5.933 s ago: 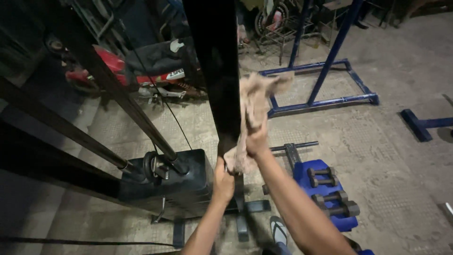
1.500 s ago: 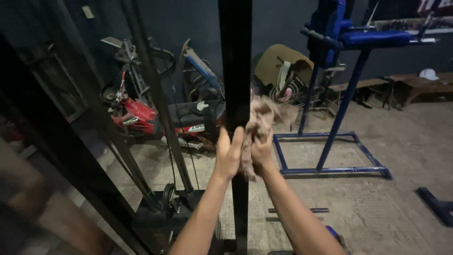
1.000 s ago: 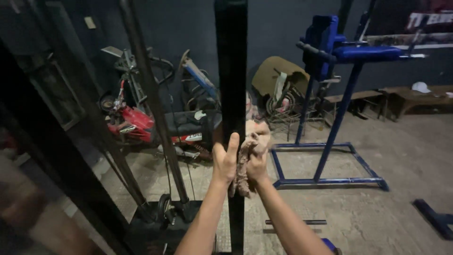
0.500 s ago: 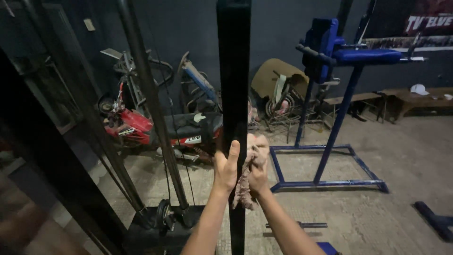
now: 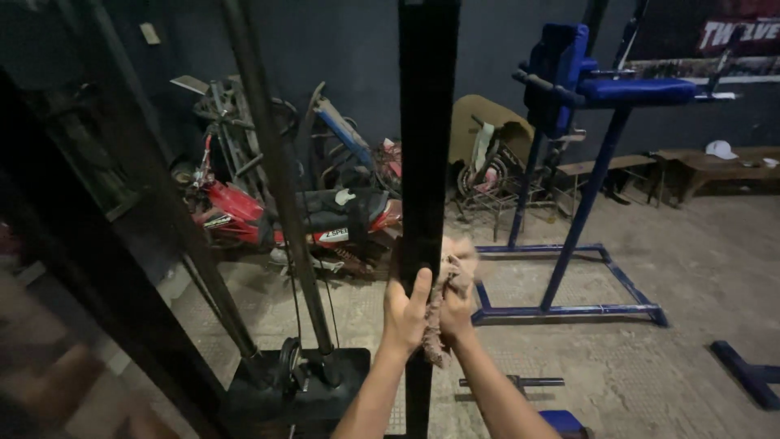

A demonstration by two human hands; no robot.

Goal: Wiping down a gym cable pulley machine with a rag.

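**A:** Where is the cloth, and what holds it?

**B:** A crumpled beige rag [image 5: 445, 297] sits low in the middle of the view, pressed against the right side of a tall black upright post [image 5: 426, 162]. The right hand [image 5: 457, 313] has its grip clenched around the rag, which bunches above the fingers and hangs in a tail below the palm. Its top edge is blurred.

**A:** And the other hand?

**B:** The left hand [image 5: 406, 313] is on the same post, just beside the right. Its grip wraps the post's left edge, thumb raised along the front face. Both forearms rise from the bottom of the view.

**A:** What surrounds the post?

**B:** To its left, two slanted dark metal rods [image 5: 280, 187] run down to a black weight block [image 5: 296, 390] on the floor, with a thin cable beside them. Behind these, against a dark wall, leans a red motorbike [image 5: 244, 215] with a black seat. To the right of the post stands a blue exercise frame [image 5: 581, 219] with padded blue armrests, its rectangular base on the concrete floor [image 5: 691, 268]. A short metal bar [image 5: 512, 381] lies on the floor near the person's right forearm. Far right, a white cap [image 5: 720, 149] rests on a low wooden bench [image 5: 723, 167].
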